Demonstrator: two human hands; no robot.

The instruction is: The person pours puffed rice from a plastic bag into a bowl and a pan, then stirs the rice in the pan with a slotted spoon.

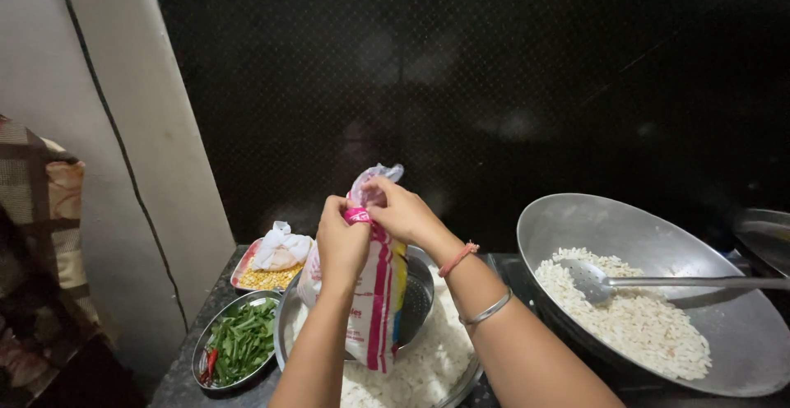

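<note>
Both forearms rise from the near counter edge, left hand [341, 239] and right hand [399, 210] pinched tight on the neck of a pink-striped plastic packet [374, 293] held upright over the flattened-rice bowl [428, 367]. Looks like closing it; next, a steady twist. Wok [741, 326] sits right.

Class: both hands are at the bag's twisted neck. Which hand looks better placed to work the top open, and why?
Probably the right hand: its fingers pinch the plastic bag top, while the left hand grips below.
</note>
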